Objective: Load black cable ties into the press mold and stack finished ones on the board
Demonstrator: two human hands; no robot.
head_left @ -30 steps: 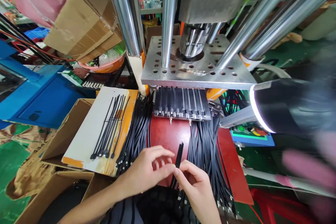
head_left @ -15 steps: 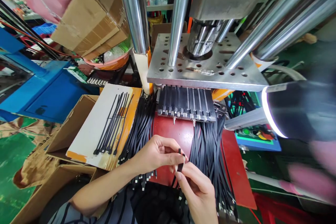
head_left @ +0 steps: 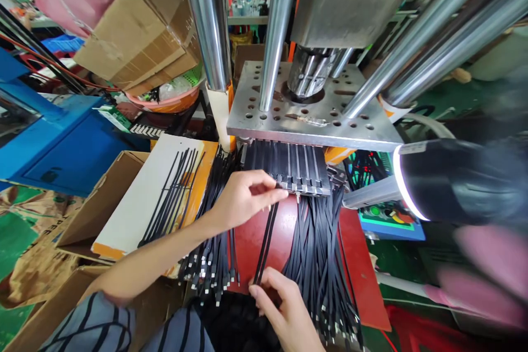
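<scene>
Cables (head_left: 269, 241) are spanning the worktop (head_left: 246, 237), probably light and bendy; left fingers (head_left: 272, 197) are pinching them near the block (head_left: 282, 160), right fingers (head_left: 264, 298) lower down; the ends are likely offering surest hold.

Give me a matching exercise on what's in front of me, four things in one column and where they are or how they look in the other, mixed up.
Column 1
1. Steel plate
2. Left hand
3. Board
4. Right hand

Column 2
a. At the near end of two black cables
b. White with orange, left of the black block
c. Grey and pierced with many holes
d. Fingertips at the front edge of the black block

Right pairs: 1-c, 2-d, 3-b, 4-a
</scene>
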